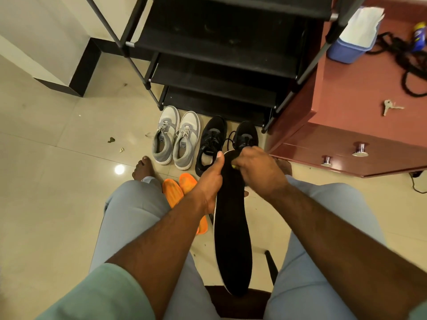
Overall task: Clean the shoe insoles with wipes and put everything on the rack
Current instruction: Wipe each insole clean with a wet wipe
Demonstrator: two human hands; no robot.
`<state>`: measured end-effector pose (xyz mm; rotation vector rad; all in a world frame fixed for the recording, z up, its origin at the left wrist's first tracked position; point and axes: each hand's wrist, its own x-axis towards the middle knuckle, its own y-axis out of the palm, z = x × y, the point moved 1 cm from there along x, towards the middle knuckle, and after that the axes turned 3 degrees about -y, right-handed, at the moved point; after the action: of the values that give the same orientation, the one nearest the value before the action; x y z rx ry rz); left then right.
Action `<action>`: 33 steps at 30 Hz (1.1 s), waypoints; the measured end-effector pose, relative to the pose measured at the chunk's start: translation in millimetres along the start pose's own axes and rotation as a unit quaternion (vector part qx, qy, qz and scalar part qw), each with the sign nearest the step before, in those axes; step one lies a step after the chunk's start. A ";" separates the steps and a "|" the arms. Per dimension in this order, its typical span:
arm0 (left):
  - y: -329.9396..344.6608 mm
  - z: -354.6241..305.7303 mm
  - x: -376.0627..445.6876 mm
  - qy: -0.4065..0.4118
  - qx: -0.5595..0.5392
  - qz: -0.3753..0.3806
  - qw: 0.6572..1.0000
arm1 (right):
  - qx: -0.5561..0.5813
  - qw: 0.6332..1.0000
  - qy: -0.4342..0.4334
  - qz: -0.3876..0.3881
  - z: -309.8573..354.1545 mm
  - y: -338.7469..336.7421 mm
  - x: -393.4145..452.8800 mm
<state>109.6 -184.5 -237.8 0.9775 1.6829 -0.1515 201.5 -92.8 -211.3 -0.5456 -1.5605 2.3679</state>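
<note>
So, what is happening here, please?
A seated person is cleaning a black insole. The left hand grips its left edge, thumb up, while the right hand presses near its far end with something small and yellowish; I cannot tell if that is a wipe. Two orange insoles lie on the floor by the feet. The grey shoes and black shoes stand on the floor before the black rack, not yet on it.

Both hands (233,174) gripping black insole (233,245), right perhaps pinching a wipe, shoes (175,137) beyond
</note>
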 end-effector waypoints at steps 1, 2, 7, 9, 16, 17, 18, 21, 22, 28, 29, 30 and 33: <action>1.0 0.0 -1.5 -0.002 0.011 0.006 1.000 | -0.006 0.999 0.016 -0.028 -4.2 -0.8 4.4; 2.4 0.6 -2.9 -0.005 0.021 0.014 1.000 | -0.006 0.998 0.040 -0.054 -8.2 -2.2 8.5; 5.1 7.1 -3.7 0.001 0.035 0.026 0.999 | 0.069 0.988 0.087 -0.110 -13.5 -10.7 5.3; 3.9 2.3 -3.0 0.009 0.014 0.017 1.000 | 0.098 0.982 0.085 -0.137 -12.6 -12.0 -2.5; 3.4 -0.8 -2.4 0.023 -0.006 0.011 1.000 | 0.090 0.990 0.095 -0.060 -6.1 -9.6 1.1; 2.0 -0.4 -2.7 0.024 -0.014 0.004 1.000 | 0.090 0.991 0.093 -0.042 -3.5 -6.6 1.1; -0.2 -1.3 -2.4 0.027 -0.023 -0.005 0.999 | 0.087 0.992 0.088 -0.025 0.2 -3.9 -0.4; -6.4 -6.2 1.3 0.038 -0.057 -0.013 0.998 | 0.089 0.993 0.071 0.017 11.3 3.8 -8.2; -7.6 -7.4 2.6 0.044 -0.077 -0.015 0.996 | 0.094 0.993 0.066 0.029 14.1 5.1 -10.7; -12.6 -10.8 7.8 0.046 -0.179 -0.009 0.983 | 0.161 0.986 0.041 0.034 16.4 4.6 -20.4; -11.9 -10.7 7.3 0.046 -0.178 -0.007 0.983 | 0.160 0.986 0.042 0.018 15.9 3.8 -20.1; -10.6 -10.5 5.8 0.045 -0.172 -0.004 0.984 | 0.151 0.988 0.042 -0.001 15.8 2.4 -18.4; -3.3 -8.2 -2.1 0.032 -0.151 0.004 0.988 | 0.096 0.992 0.059 -0.052 9.5 1.4 -5.1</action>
<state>101.4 -183.2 -234.2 0.7679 1.7001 0.1389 201.8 -103.2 -208.4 -0.5381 -1.2624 2.3285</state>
